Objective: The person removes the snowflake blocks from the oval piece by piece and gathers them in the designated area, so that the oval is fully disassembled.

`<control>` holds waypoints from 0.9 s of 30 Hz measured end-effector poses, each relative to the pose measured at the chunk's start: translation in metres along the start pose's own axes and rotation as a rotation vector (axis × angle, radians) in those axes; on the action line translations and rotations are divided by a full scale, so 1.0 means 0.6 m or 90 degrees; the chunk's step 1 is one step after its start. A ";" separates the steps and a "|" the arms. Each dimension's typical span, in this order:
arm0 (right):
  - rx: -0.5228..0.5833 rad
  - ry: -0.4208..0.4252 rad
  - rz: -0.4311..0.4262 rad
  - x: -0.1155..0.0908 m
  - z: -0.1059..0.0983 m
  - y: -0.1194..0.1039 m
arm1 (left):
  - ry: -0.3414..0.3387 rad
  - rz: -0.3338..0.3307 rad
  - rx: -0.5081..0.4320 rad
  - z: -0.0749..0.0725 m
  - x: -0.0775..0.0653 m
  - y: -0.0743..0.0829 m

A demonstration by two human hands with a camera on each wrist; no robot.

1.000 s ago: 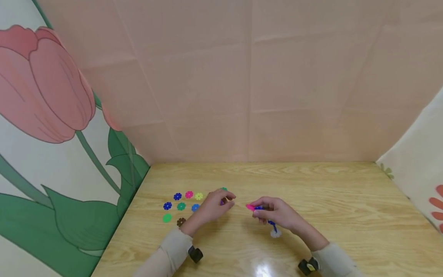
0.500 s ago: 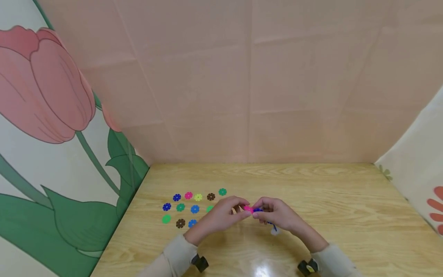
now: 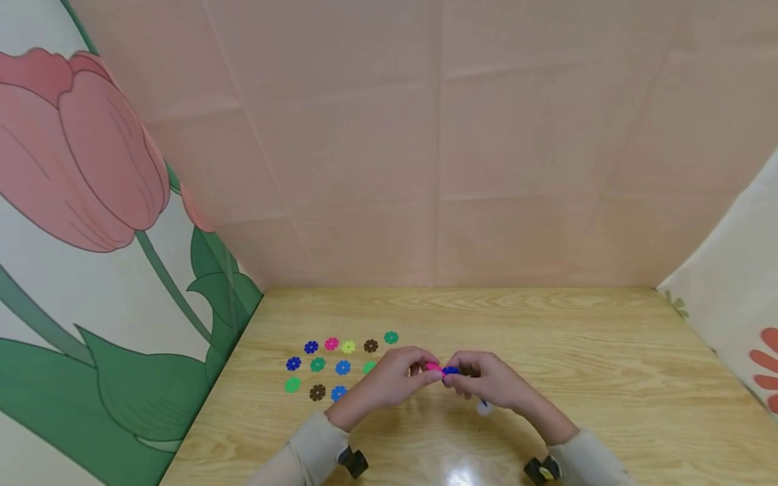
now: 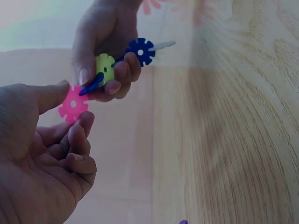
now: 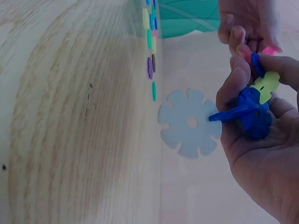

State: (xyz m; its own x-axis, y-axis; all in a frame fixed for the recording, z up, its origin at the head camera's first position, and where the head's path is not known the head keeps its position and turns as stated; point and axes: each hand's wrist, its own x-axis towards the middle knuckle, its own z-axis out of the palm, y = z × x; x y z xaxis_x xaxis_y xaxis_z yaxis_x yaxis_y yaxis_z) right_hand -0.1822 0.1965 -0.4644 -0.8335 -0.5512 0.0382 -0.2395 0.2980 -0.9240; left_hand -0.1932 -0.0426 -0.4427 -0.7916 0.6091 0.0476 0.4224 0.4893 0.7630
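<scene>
My left hand (image 3: 398,376) pinches a pink notched disc (image 4: 73,103) between thumb and fingers. The disc meets a blue disc (image 4: 92,85) at the end of a small chain of interlocked discs. My right hand (image 3: 489,379) grips that chain. In the right wrist view, a yellow disc (image 5: 266,87) and blue discs (image 5: 254,116) sit within the right fingers and palm. A whitish translucent disc (image 5: 190,123) sticks out from the chain's far end, above the table. How deep the pink disc's slot sits on the blue one is hard to see.
Several loose notched discs lie in rough rows on the wooden table (image 3: 577,351) to the left, among them a brown disc (image 3: 317,392), a green disc (image 3: 293,385) and a teal disc (image 3: 392,337). The left forearm covers part of this group. A pink cloth wall (image 3: 437,169) stands behind.
My left hand has come right from above the loose discs and taken hold of the pink disc beside my right hand. The right hand stays nearly in place, still holding the chain.
</scene>
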 end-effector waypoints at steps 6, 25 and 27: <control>-0.009 0.015 -0.036 -0.002 0.001 -0.003 | 0.014 0.004 -0.007 0.001 0.001 0.000; 0.080 0.049 0.044 -0.009 -0.009 -0.005 | 0.058 -0.095 0.044 -0.009 -0.021 -0.068; 0.092 0.042 0.062 -0.010 -0.010 -0.002 | 0.058 -0.120 0.062 -0.008 -0.023 -0.082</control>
State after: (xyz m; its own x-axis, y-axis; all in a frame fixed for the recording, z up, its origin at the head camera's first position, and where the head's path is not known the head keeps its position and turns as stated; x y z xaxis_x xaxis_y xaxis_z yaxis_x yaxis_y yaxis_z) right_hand -0.1799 0.2038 -0.4612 -0.8815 -0.4710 -0.0340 -0.0854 0.2299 -0.9695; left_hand -0.2051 -0.0783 -0.4778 -0.8951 0.4449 -0.0284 0.3006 0.6493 0.6986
